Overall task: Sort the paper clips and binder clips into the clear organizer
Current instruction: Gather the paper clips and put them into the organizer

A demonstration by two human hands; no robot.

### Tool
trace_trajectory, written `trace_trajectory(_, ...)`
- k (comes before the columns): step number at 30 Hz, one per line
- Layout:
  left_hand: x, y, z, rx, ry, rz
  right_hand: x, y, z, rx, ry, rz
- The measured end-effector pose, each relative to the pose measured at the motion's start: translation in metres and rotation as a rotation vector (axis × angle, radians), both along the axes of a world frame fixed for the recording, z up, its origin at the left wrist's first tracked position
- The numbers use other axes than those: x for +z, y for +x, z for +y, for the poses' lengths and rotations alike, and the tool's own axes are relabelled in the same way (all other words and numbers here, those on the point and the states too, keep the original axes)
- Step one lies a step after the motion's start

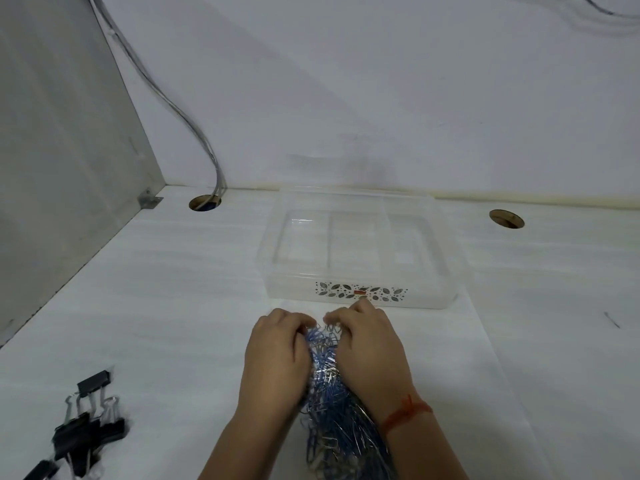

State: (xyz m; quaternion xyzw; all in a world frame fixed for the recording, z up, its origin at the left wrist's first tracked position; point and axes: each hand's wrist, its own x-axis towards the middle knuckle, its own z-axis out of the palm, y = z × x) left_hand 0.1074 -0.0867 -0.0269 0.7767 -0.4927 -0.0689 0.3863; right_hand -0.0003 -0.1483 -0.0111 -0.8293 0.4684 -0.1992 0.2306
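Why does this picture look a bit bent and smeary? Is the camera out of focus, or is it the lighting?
In the head view, the wide lens bows the table edges; light is soft and bluish, with faint shadows. The paper clips between the left hand and right hand smear together, seemingly from motion. The clear organizer shows mild glare on its walls; the binder clips look soft near the corner.

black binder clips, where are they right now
In the head view, the black metal binder clips lie in a loose heap on the white table at the lower left, left of the left hand and well short of the clear plastic organizer.
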Motion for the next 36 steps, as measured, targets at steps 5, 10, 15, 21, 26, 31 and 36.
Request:
trace_trajectory(5,0.002,0.001,0.006,-0.004,-0.014,0.09,0.007,-0.008,0.003,0.009,0.123,-0.063)
trace_trajectory(10,0.005,0.0,0.007,0.031,-0.033,0.118,0.002,-0.002,0.004,-0.025,0.043,-0.089)
trace_trajectory(15,0.006,-0.002,0.01,0.01,-0.044,0.11,0.008,-0.001,0.005,0.04,0.113,-0.039)
trace_trajectory(21,0.001,0.001,0.012,0.023,-0.046,0.006,0.005,-0.001,0.006,-0.017,0.017,0.004)
trace_trajectory(26,0.006,-0.003,0.018,-0.072,-0.023,0.067,0.021,-0.002,0.016,0.074,0.08,0.064)
trace_trajectory(31,0.014,-0.011,0.051,-0.187,-0.016,0.331,0.049,-0.044,0.028,0.21,0.127,0.132)
trace_trajectory(36,0.033,0.0,0.092,-0.338,0.203,0.108,0.066,-0.094,0.034,0.361,0.218,0.499)
